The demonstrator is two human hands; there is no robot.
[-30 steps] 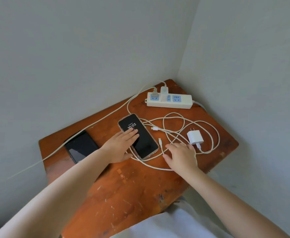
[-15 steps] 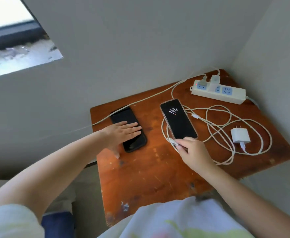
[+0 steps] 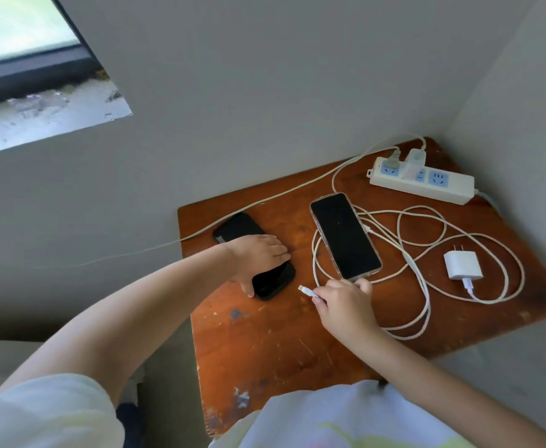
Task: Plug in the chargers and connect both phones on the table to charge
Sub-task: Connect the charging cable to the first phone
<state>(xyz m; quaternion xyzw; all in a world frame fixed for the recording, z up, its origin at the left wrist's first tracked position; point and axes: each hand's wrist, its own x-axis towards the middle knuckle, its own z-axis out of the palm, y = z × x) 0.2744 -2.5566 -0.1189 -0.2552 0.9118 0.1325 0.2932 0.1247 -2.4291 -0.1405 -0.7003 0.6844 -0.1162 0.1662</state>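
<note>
A black phone [image 3: 271, 279] lies at the table's left side, and my left hand [image 3: 257, 257] rests flat across its middle. A second phone [image 3: 344, 236] in a clear case lies face up to its right, screen dark. My right hand [image 3: 344, 302] pinches the plug end of a white cable [image 3: 307, 291], whose tip points toward the black phone's near end, a short gap away. A white power strip [image 3: 449, 189] sits at the far right corner with a charger [image 3: 415, 163] plugged in. A loose white charger brick [image 3: 462, 265] lies unplugged among the cable loops [image 3: 426, 302].
The wooden table [image 3: 281, 350] stands in a room corner, walls behind and to the right. A grey cord [image 3: 265, 198] runs from the strip off the left edge. A window sill [image 3: 38, 121] is at upper left.
My left hand left the clear-case phone and now lies on the black phone. My right hand picked up the cable end and carried it left. The clear-case phone's screen went dark.
</note>
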